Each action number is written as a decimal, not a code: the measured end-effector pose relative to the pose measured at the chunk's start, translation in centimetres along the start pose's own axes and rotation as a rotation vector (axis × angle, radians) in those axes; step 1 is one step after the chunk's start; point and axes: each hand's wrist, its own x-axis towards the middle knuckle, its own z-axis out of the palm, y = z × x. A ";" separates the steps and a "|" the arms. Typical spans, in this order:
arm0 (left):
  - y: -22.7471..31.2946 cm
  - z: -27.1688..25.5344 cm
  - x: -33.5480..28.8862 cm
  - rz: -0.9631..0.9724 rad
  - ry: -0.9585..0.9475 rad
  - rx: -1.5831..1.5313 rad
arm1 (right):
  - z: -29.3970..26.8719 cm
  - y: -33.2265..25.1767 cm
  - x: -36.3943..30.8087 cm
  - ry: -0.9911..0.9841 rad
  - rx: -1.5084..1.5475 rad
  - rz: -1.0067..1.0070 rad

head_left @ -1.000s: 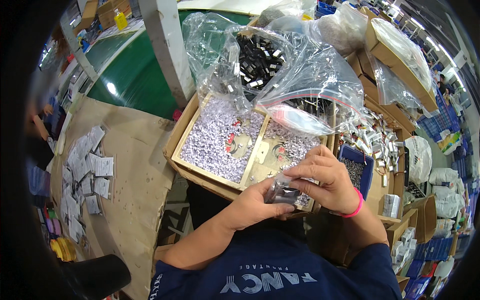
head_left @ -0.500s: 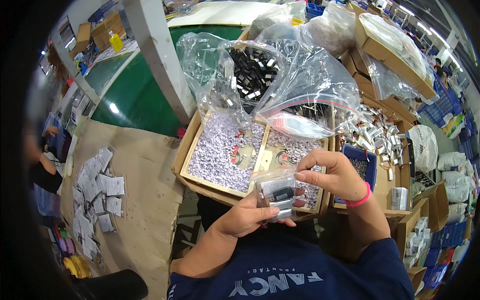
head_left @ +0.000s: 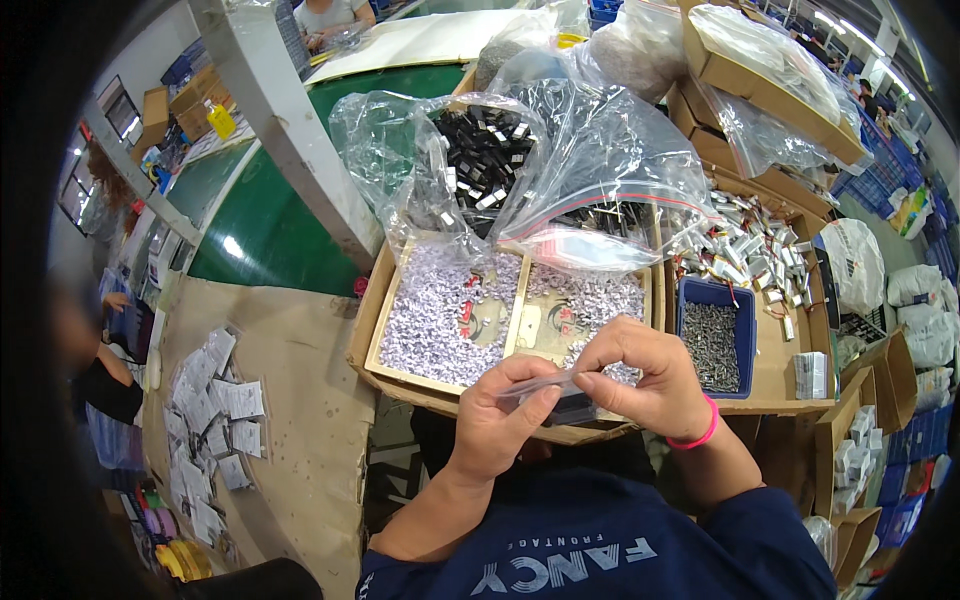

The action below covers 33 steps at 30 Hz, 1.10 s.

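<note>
Both forearms bent inward; left hand (head_left: 497, 418) and right hand (head_left: 643, 373) meet at a small clear plastic bag (head_left: 535, 382), thumbs and forefingers pinching its upper edge, dark contents visible. Held before the pale two-compartment wooden tray (head_left: 517, 312); large transparent plastic sack (head_left: 625, 140) overlaps its far side, rectangular blue plastic bin (head_left: 747, 350) stands right

Pale capitals (head_left: 565, 567) cross the navy shirt (head_left: 650, 505); red characters (head_left: 466, 318) apparently mark both halves of the wooden tray (head_left: 519, 310)
</note>
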 end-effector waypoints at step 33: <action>1.6 -1.3 -1.0 0.129 0.071 -0.087 | 0.9 0.3 -0.7 0.171 0.065 -0.118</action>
